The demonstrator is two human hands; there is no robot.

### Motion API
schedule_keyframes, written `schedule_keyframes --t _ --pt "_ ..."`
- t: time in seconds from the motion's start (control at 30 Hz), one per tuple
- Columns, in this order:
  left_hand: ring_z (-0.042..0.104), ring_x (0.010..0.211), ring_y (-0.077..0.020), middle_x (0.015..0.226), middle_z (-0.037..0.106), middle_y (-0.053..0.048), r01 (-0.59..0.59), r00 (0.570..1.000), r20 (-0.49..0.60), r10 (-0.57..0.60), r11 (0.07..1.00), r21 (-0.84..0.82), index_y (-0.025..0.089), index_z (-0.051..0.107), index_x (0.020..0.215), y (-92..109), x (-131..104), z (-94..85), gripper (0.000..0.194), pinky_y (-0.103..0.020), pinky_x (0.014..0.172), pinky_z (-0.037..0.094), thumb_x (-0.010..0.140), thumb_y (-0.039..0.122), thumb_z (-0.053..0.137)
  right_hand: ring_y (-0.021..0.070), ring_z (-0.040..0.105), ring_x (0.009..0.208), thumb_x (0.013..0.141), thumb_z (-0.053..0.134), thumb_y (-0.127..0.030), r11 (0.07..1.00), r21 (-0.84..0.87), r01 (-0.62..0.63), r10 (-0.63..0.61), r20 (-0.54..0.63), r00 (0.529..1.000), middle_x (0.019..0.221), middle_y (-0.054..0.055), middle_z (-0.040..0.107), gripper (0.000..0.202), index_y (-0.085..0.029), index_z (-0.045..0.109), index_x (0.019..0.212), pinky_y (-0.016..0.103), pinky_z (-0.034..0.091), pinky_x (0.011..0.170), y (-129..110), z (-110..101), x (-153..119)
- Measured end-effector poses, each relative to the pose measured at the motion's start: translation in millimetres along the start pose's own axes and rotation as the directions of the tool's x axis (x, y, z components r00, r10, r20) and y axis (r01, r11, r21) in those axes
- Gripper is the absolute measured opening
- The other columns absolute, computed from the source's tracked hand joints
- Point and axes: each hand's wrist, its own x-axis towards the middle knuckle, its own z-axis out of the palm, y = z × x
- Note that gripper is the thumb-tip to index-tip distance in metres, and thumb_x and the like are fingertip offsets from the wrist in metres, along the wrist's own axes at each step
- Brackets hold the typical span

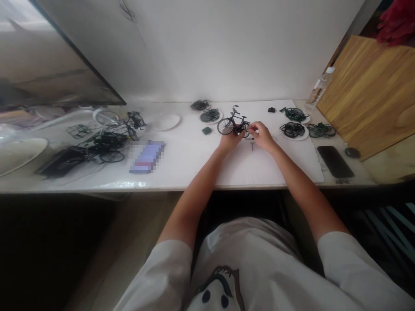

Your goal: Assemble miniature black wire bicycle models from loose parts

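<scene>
A small black model bicycle (226, 126) is held upright above the white table, its front wheel toward the left. My left hand (231, 140) is closed on the bicycle from below, near its pedals. At the rear wheel, my right hand (260, 134) has its thumb and fingers pinched together; whether a small part lies between them is too small to tell. Just below the hands a thin T-shaped metal piece (252, 146) rests on the table. A small green block (206, 130) lies left of the bicycle.
Plates of dark bicycle parts (304, 135) stand at the right, beside a black phone (335, 161). More parts plates (220, 118) are at the back. Model bicycles (112, 140), a blurred-out phone (147, 157) and a white plate (167, 122) lie left. A bottle (319, 89) stands back right.
</scene>
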Motion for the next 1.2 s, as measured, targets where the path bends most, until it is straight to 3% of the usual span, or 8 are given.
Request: schedule_keyframes --t 0.43,0.73,1.2 --pt "0.062 0.068 -0.0154 0.081 0.07 -0.004 0.0 1.0 -0.004 0.0 1.0 -0.017 0.021 0.073 0.102 2.1 -0.6 -0.8 0.022 -0.028 0.063 0.052 0.091 0.038 0.081 0.0259 0.065 0.101 0.097 0.07 -0.051 0.997 0.043 -0.068 0.067 0.011 0.998 0.108 0.01 0.073 0.028 -0.024 0.065 0.094 0.044 0.051 0.103 -4.0 1.2 0.8" --pt "0.064 0.07 -0.016 0.082 0.072 -0.004 0.001 1.0 -0.006 -0.001 1.0 -0.002 0.02 0.074 0.108 -0.9 0.5 0.4 0.022 -0.028 0.065 0.055 0.093 0.036 0.079 0.024 0.067 0.094 0.098 0.067 -0.067 0.99 0.029 -0.135 0.133 0.067 0.989 0.101 0.009 0.076 0.046 -0.021 0.069 0.096 0.039 0.054 0.094 0.5 -0.6 -0.4" --pt "0.066 0.071 -0.0161 0.087 0.074 -0.006 0.008 0.999 -0.045 -0.008 1.0 0.009 0.019 0.073 0.111 -4.0 2.2 2.1 0.026 -0.03 0.07 0.058 0.091 0.034 0.081 0.0283 0.068 0.098 0.095 0.062 -0.08 0.992 0.062 -0.109 0.101 0.117 0.988 0.102 0.011 0.079 0.06 -0.021 0.071 0.096 0.044 0.056 0.095 4.5 -3.8 1.3"
